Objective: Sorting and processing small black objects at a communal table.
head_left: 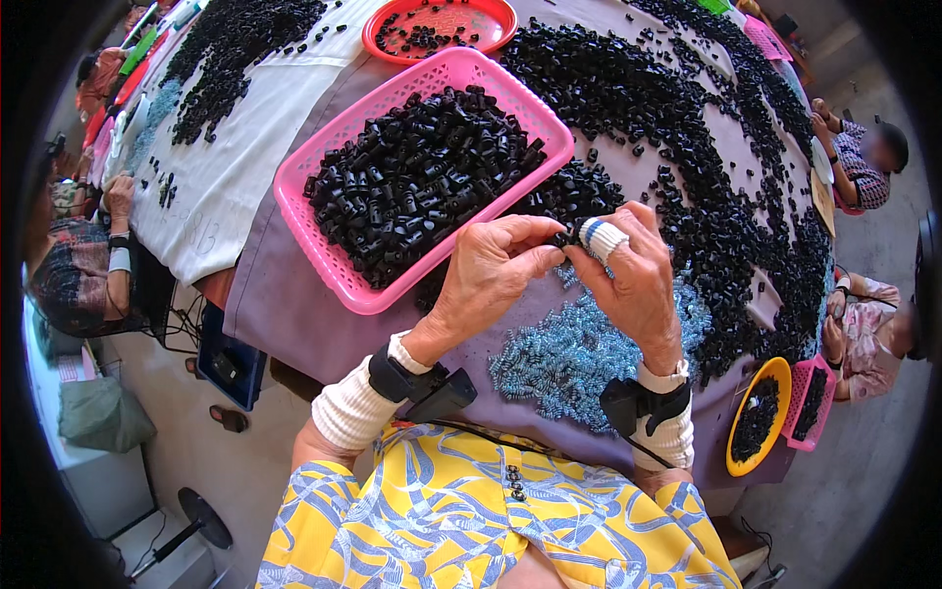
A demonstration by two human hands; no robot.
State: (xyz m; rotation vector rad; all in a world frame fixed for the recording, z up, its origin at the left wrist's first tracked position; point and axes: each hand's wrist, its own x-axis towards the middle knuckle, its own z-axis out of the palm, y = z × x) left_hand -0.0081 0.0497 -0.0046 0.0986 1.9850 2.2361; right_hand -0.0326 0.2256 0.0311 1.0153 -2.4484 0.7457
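Observation:
My left hand [491, 270] and my right hand [633, 280] meet above the table, thumb and fingertips pinched together. Between them is a small black plastic part [562, 239], mostly covered by the fingers. One finger of the right hand wears a white wrap with a blue stripe. Just under the right hand lies a heap of small bluish metal coil springs [554, 363]. A pink perforated basket [363, 294] full of short black plastic pieces [422, 172] stands beside the left hand.
Loose black pieces [608, 93] spread over the cloth-covered table. A red tray [440, 49] stands beyond the basket; a yellow tray [736, 447] and another pink basket [822, 432] sit at right. Other people [863, 157] work around the table's edges.

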